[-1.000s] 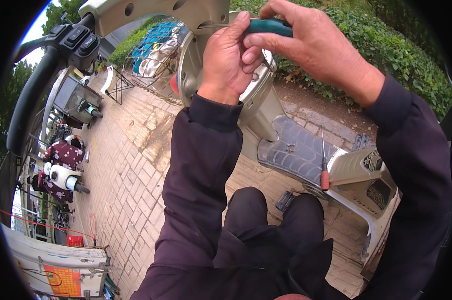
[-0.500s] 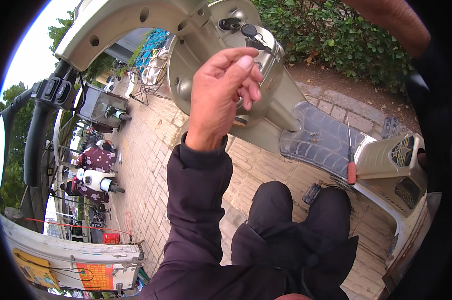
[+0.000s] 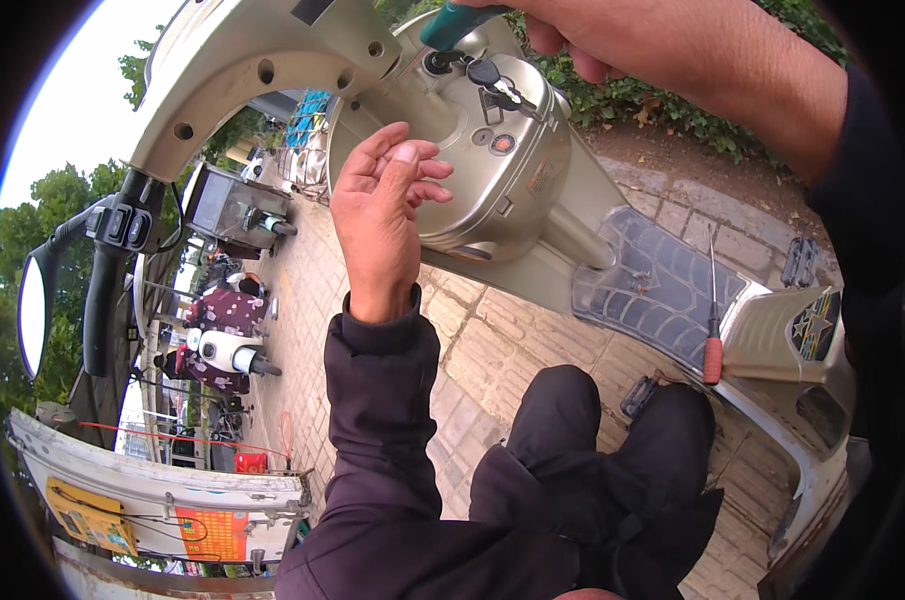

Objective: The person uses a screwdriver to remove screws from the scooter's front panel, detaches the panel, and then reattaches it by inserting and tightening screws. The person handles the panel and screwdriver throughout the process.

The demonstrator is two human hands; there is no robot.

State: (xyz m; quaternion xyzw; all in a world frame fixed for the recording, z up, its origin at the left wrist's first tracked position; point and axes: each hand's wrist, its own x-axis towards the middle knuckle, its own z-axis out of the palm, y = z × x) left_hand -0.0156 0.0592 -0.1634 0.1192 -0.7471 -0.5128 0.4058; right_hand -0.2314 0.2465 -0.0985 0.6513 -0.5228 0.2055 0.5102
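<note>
My left hand (image 3: 382,220) is raised in front of the front panel (image 3: 472,185) of a champagne-coloured scooter. Its thumb lies against the bent fingers, and whatever may be between them is hidden. At the top edge, my right hand (image 3: 632,40) is closed around a teal tool handle (image 3: 457,25); the rest of that tool is out of view. Just below the handle, a bunch of keys (image 3: 497,80) hangs at the scooter's lock. Screw holes show in the curved handlebar cover (image 3: 262,72). A red-handled screwdriver (image 3: 712,355) lies across the edge of the footboard (image 3: 642,275).
The handlebar grip (image 3: 102,310) and mirror (image 3: 34,315) stick out at the left. A white cart side (image 3: 152,490) stands lower left. Farther back are a parked white scooter (image 3: 227,350) and a grey three-wheeler (image 3: 237,205). A hedge (image 3: 662,110) borders the brick paving (image 3: 472,320).
My right hand has come down into view from the top right with the teal handle. My left hand has moved left and down, away from the keys. The view has shifted slightly.
</note>
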